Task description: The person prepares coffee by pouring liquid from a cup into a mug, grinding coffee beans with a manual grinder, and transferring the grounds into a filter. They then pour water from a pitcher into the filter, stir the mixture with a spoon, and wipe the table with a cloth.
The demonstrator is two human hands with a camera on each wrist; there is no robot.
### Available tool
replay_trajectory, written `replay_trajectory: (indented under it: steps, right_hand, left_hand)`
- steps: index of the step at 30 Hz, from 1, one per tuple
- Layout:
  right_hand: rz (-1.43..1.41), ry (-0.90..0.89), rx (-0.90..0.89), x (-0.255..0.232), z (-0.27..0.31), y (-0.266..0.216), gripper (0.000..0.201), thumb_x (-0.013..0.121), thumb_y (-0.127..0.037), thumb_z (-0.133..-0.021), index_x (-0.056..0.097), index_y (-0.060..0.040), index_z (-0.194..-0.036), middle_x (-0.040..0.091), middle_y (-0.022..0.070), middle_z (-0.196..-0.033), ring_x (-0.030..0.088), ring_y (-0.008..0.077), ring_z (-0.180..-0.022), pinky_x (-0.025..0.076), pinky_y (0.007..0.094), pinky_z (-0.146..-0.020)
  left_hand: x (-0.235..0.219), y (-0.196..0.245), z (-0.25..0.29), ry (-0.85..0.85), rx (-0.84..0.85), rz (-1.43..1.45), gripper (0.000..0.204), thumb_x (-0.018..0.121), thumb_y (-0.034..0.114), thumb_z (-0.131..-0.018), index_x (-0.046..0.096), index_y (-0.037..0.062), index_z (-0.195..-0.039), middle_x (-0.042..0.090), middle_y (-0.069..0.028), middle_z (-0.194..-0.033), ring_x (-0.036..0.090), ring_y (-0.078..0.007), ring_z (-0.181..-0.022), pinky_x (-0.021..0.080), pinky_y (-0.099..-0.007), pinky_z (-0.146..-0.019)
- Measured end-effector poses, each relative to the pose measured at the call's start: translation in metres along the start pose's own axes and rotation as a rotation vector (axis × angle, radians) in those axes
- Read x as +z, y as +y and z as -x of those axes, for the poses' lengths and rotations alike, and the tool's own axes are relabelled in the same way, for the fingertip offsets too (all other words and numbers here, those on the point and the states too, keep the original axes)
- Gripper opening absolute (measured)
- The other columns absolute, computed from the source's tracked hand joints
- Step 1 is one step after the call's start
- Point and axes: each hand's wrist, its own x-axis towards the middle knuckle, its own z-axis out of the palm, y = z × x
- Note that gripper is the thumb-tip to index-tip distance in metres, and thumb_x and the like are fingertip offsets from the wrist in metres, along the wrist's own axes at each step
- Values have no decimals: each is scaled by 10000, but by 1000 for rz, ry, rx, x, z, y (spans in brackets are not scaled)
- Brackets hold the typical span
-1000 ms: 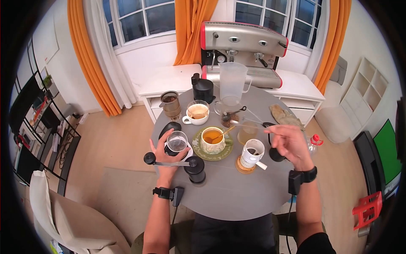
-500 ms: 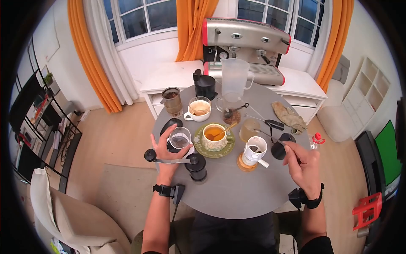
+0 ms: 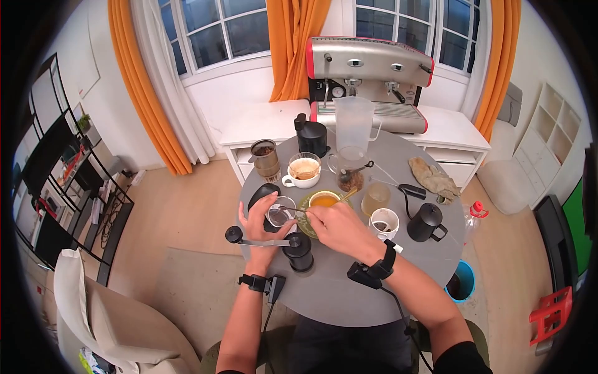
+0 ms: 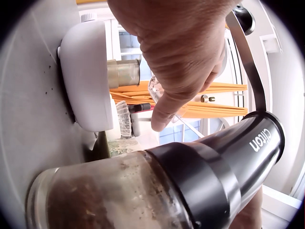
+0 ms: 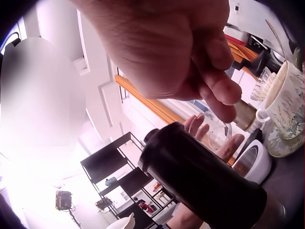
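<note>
My left hand grips a small clear glass by its sides, thumb and fingers spread around it. In my right hand I pinch a thin metal spoon, its far end reaching over the glass's mouth. Just in front of the glass stands a black hand grinder with a long crank; dark grounds show in its clear base. Behind my right hand, a patterned cup of amber liquid sits on a green saucer. A white rounded device lies beside the glass.
Close to my right forearm stand a white mug with dark contents, a cloudy glass and a black pitcher. Farther back are a tall plastic jug, a white cup with a filter and a crumpled cloth.
My right hand has carried the spoon left, from above the cloudy glass on the right to the small glass. My left hand keeps holding the glass in about the same place.
</note>
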Motion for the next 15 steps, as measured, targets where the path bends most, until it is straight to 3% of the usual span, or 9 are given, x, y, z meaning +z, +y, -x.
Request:
replay_trajectory:
  steps: [2,5,8,11,15]
  right_hand:
    - [53,55,-83,12,3,13,294,594,-174,-1038,731,83,-996,689,193,-676,670,305,-528,536,408,-558]
    - [-301,-210,374,-4,5,-11,292,542,-139,-1033,724,74,-948,695,201,-679,652,298,-491,518,424,-528]
    - [-537,-271,471,4,10,1,303,526,-136,-1038,732,86,-1027,706,136,-666,606,156,-434,466,322,-449]
    - [-858,-270,665,7,8,13,294,542,-124,-1020,732,94,-1074,708,134,-677,592,129,-440,439,279,-437]
    - [-1037,-203,804,-4,3,12,305,597,-123,-1009,720,132,-1122,684,133,-677,542,113,-415,379,242,-421]
  left_hand:
    - [2,-2,1,13,14,-12,820,1000,298,-678,603,150,-1380,697,-2,-1377,648,-213,-1283,221,-606,-1244]
    - [1,-1,2,27,-4,-22,811,998,311,-674,606,151,-1366,700,-4,-1371,650,-212,-1278,264,-577,-1214]
    - [5,-3,4,65,-34,-30,789,1003,331,-643,639,173,-1324,712,22,-1324,651,-188,-1244,298,-550,-1178]
    - [6,-4,5,82,-29,-54,809,1008,346,-629,638,162,-1324,712,19,-1316,650,-185,-1237,323,-529,-1150]
    - [5,-8,9,27,-156,-22,841,1014,379,-617,634,143,-1330,719,9,-1299,675,-197,-1191,329,-518,-1146]
